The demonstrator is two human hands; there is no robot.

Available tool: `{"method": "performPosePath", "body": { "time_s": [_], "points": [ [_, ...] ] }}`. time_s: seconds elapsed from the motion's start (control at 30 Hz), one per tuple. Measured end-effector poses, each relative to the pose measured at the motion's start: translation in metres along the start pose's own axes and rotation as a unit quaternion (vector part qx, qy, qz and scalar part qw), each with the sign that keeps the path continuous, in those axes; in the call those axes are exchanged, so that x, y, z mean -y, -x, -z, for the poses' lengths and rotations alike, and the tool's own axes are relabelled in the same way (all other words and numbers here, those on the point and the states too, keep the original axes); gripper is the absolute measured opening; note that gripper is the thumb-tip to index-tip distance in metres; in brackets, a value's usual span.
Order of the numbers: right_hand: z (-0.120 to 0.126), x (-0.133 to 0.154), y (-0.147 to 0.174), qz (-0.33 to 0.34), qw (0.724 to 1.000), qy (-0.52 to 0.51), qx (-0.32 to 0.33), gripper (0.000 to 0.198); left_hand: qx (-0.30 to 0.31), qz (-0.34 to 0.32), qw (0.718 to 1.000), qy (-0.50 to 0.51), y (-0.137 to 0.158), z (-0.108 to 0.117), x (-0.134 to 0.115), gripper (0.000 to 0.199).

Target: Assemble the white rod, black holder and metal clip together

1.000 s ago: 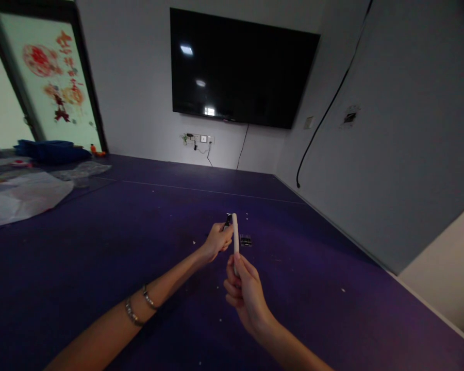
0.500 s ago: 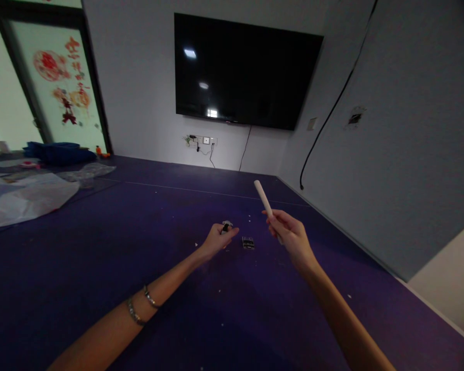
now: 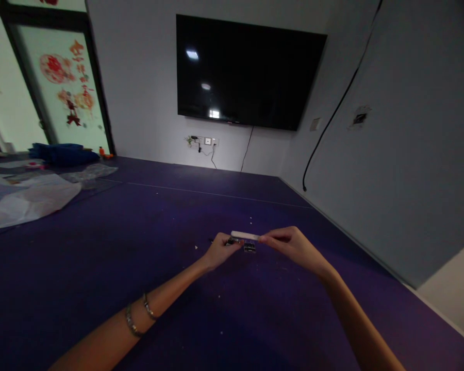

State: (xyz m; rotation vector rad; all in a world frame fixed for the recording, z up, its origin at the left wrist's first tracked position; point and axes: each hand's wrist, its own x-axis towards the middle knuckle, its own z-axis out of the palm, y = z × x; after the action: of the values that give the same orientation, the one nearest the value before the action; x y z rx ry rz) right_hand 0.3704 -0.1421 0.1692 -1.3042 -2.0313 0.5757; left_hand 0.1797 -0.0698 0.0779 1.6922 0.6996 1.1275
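My left hand [image 3: 219,251] is closed around a small black-and-silver piece [image 3: 232,240], most of it covered by the fingers. My right hand [image 3: 294,247] pinches a smooth whitish stick [image 3: 244,235] by one end. The stick lies almost level, its far end just over the small piece in my left hand; whether they touch I cannot tell. Below the stick, on the purple surface [image 3: 170,288], sits a small clear-and-dark boxy object [image 3: 249,248], close to my left thumb.
White crumbs are scattered about the purple surface. To the far left lie a crumpled white sheet [image 3: 42,201], clear plastic wrap [image 3: 93,172] and a dark blue cloth [image 3: 64,153]. A black cable [image 3: 332,111] hangs along the right wall, and a television [image 3: 247,72] is mounted ahead.
My right hand has brought the stick down and left, turning it from steeply tilted to nearly level over the piece in my left hand. The left hand has stayed almost in place.
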Motion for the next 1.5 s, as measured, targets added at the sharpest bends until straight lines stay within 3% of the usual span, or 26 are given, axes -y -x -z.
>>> {"method": "performPosePath", "body": {
  "time_s": [0.27, 0.47, 0.53, 0.67, 0.8, 1.23, 1.37, 1.5],
  "points": [
    [-0.004, -0.003, 0.002, 0.025, 1.0, -0.011, 0.013, 0.029, -0.023, 0.023, 0.999, 0.016, 0.0, -0.003, 0.006, 0.034],
    [-0.004, 0.0, 0.003, 0.038, 0.999, -0.004, -0.013, 0.026, -0.042, 0.024, 0.998, 0.026, 0.001, -0.006, 0.001, 0.029],
    [-0.003, 0.0, 0.003, 0.036, 0.999, 0.003, 0.001, 0.026, -0.037, 0.032, 0.998, 0.026, 0.001, -0.007, 0.0, 0.03],
    [0.0, -0.002, 0.003, 0.036, 0.999, -0.015, -0.038, 0.026, -0.044, 0.025, 0.999, 0.02, 0.0, -0.006, 0.001, 0.039],
    [0.002, -0.006, 0.003, 0.024, 1.0, -0.01, -0.006, 0.027, -0.037, 0.015, 0.999, 0.028, 0.0, -0.006, 0.002, 0.037],
    [0.002, -0.012, 0.001, 0.025, 0.999, -0.023, -0.02, 0.028, -0.064, 0.043, 0.996, 0.035, -0.002, -0.006, 0.004, 0.044],
    [0.003, -0.016, 0.001, 0.015, 0.999, -0.019, 0.021, 0.028, -0.06, 0.131, 0.985, 0.092, -0.005, -0.01, 0.007, 0.042],
    [0.004, -0.022, -0.003, -0.004, 0.999, -0.031, -0.027, 0.028, -0.034, 0.275, 0.946, 0.172, -0.007, -0.012, 0.007, 0.043]
  ]
}}
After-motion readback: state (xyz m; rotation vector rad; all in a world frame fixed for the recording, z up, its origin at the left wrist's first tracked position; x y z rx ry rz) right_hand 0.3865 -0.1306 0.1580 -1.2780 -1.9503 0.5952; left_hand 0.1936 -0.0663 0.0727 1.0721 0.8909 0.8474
